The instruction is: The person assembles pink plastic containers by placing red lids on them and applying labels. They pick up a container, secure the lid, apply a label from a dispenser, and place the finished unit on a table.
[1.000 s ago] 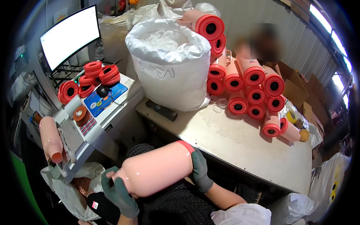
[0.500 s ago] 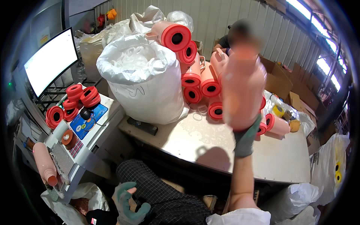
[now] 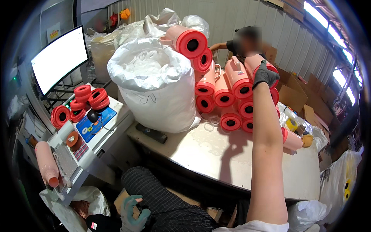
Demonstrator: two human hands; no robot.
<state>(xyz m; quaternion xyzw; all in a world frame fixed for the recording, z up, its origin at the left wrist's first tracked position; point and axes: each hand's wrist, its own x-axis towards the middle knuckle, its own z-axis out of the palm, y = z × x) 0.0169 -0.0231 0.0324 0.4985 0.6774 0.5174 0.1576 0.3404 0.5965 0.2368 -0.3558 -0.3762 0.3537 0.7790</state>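
Note:
My right hand [image 3: 265, 75], in a dark grey glove, is closed on the near end of a pink jug [image 3: 254, 62]. This jug lies on its side at the upper right of a stack on the table. Several like it lie there, such as the handled pink jug [image 3: 236, 69] beside it, their red ends with dark round centres facing me. Low in front of me, beside my leg, my left hand [image 3: 133, 214] wears a grey-green glove. Its fingers are loosely curved and apart, with nothing in them.
A white sack [image 3: 156, 100] of clear rings stands left of the stack on the white table [image 3: 185, 154]. Further left are a screen [image 3: 60, 60], red rings [image 3: 83, 92] and another pink bottle [image 3: 46, 162]. A person [image 3: 247, 42] is behind the stack; cardboard boxes [image 3: 290, 94] stand right.
My right hand has reached forward and up, carrying the jug from above the table's near side to the top of the stack. My left hand stays low, fingers still apart.

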